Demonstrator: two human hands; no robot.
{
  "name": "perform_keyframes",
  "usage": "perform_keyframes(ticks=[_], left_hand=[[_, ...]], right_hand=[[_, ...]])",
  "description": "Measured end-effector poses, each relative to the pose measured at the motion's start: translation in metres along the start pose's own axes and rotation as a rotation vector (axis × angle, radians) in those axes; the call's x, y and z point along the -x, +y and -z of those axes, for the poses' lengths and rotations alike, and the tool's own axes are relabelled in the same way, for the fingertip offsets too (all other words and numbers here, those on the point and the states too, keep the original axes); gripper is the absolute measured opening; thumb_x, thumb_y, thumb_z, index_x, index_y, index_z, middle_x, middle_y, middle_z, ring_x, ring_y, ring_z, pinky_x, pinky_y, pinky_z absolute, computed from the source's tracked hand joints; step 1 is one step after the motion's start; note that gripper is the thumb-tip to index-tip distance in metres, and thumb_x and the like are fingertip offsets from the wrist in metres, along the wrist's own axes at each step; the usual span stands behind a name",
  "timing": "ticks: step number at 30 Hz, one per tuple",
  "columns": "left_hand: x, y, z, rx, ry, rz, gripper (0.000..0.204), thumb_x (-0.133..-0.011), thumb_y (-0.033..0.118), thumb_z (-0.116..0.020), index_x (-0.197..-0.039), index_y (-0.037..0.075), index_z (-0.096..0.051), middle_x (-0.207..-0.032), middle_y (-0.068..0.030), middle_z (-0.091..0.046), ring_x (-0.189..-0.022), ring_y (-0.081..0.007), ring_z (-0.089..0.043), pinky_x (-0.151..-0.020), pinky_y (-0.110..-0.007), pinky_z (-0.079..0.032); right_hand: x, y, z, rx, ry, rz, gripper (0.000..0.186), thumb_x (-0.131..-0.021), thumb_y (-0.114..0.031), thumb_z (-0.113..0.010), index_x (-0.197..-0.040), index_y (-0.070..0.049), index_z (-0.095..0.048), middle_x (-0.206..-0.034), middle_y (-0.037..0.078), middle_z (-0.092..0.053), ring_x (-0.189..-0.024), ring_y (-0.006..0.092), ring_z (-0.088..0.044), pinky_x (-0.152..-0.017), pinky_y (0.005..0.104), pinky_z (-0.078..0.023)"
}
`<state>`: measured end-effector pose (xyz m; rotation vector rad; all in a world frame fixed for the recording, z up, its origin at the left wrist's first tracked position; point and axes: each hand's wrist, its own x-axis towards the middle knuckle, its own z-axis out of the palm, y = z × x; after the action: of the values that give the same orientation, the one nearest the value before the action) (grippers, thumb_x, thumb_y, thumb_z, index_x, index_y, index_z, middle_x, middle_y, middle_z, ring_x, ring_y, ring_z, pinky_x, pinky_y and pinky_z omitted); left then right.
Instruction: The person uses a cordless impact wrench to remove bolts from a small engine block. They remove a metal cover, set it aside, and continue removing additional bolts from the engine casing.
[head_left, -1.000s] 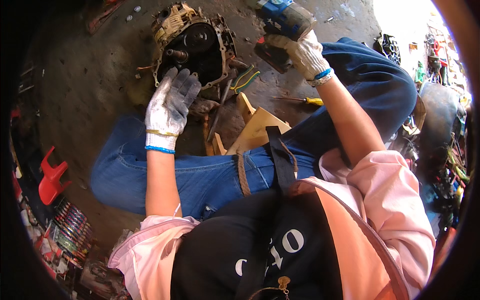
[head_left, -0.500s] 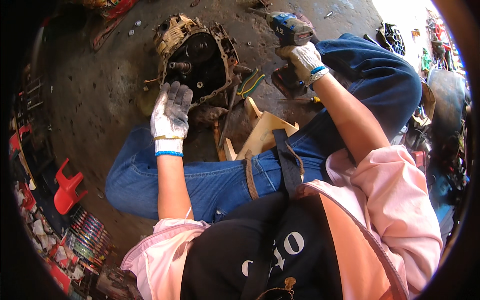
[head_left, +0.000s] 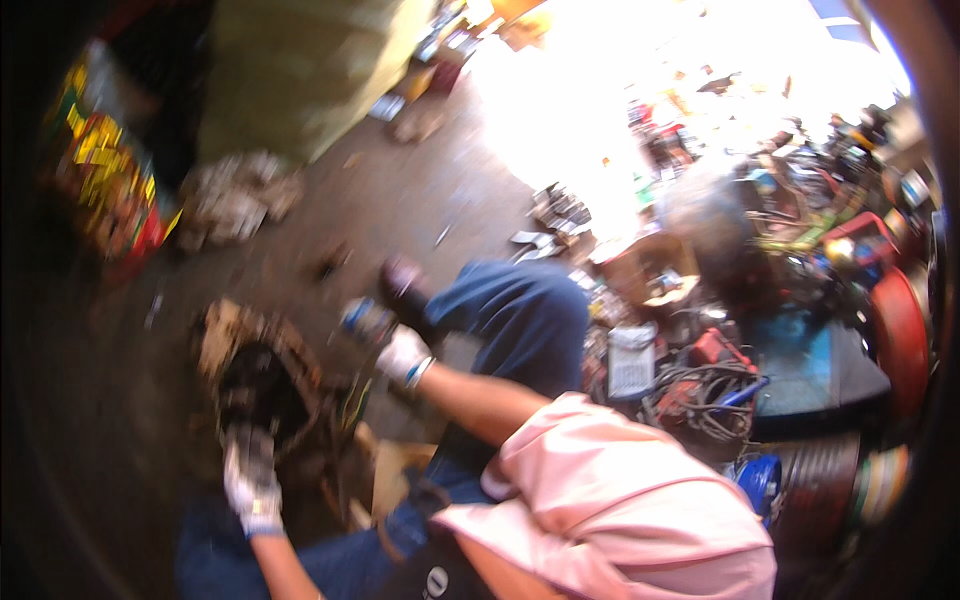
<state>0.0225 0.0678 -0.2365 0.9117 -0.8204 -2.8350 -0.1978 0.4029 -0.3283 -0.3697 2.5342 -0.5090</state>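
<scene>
The picture is smeared by motion. My right hand [head_left: 404, 355], in a white work glove, is closed round the grip of a blue and black cordless drill [head_left: 369, 322], held over the floor by my right leg. Left of it, a greasy metal gearbox housing [head_left: 312, 385] lies with its dark hollow side up. My left hand [head_left: 252, 482], in a white glove with grey-coated fingers, reaches the housing's near edge. Its fingers are stretched out and hold nothing; whether they touch the rim is too blurred to tell.
A wooden stool [head_left: 395, 478] stands between my legs. On the right are a brown round container [head_left: 655, 268], tangled grey cables [head_left: 695, 405], a blue-topped case [head_left: 810, 370] and a red round object [head_left: 900, 335]. A crumpled rag [head_left: 240, 197] lies at the far left.
The view has swung to the right and up, so the housing and both hands now sit lower and further left. My right hand still holds the drill.
</scene>
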Motion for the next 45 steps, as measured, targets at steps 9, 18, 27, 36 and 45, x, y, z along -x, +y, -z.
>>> perform_keyframes(ticks=[9,18,27,36,45], left_hand=[[0.001,-0.005,-0.019,-0.002,0.333,-0.053,0.039,-0.105,0.031,-0.057,-0.142,0.017,-0.056,-0.128,-0.002,-0.068,-0.109,-0.0197,-0.067,-0.095,-0.037,-0.058],[0.001,-0.013,-0.016,0.03,0.286,-0.04,0.037,-0.104,0.03,-0.057,-0.14,0.019,-0.056,-0.122,-0.0035,-0.069,-0.104,-0.0204,-0.068,-0.089,-0.039,-0.06],[0.003,-0.016,-0.025,0.043,0.317,-0.042,0.032,-0.104,0.028,-0.057,-0.134,0.018,-0.059,-0.116,-0.0045,-0.071,-0.098,-0.0214,-0.069,-0.083,-0.039,-0.061],[0.006,-0.018,-0.033,0.019,0.329,-0.024,0.034,-0.104,0.028,-0.056,-0.136,0.018,-0.059,-0.116,-0.0036,-0.071,-0.099,-0.021,-0.069,-0.084,-0.039,-0.062],[0.006,-0.018,-0.03,0.021,0.346,-0.019,0.033,-0.104,0.029,-0.057,-0.135,0.018,-0.061,-0.116,-0.003,-0.072,-0.098,-0.0202,-0.07,-0.083,-0.038,-0.062]], right_hand=[[-0.027,0.022,-0.058,-0.206,0.118,-0.06,0.034,-0.09,-0.016,-0.061,-0.123,-0.014,-0.068,-0.114,0.01,-0.069,-0.108,0.025,-0.066,-0.089,0.0373,-0.053],[0.017,-0.017,0.035,-0.482,0.113,-0.365,0.038,-0.084,-0.025,-0.066,-0.121,-0.014,-0.067,-0.115,0.017,-0.072,-0.108,0.0361,-0.068,-0.091,0.0423,-0.054],[0.0,0.014,0.003,-0.416,0.022,-0.394,0.042,-0.086,-0.036,-0.069,-0.122,-0.013,-0.069,-0.115,0.016,-0.073,-0.108,0.0358,-0.069,-0.091,0.0433,-0.055],[0.017,-0.01,0.008,-0.349,0.054,-0.677,0.044,-0.097,-0.037,-0.053,-0.127,-0.007,-0.066,-0.121,0.017,-0.071,-0.111,0.0386,-0.068,-0.092,0.0434,-0.055],[0.02,0.005,-0.014,0.196,-0.123,-0.422,0.03,-0.102,-0.024,-0.042,-0.119,-0.005,-0.059,-0.11,0.025,-0.073,-0.098,0.0382,-0.073,-0.086,0.0527,-0.056]])
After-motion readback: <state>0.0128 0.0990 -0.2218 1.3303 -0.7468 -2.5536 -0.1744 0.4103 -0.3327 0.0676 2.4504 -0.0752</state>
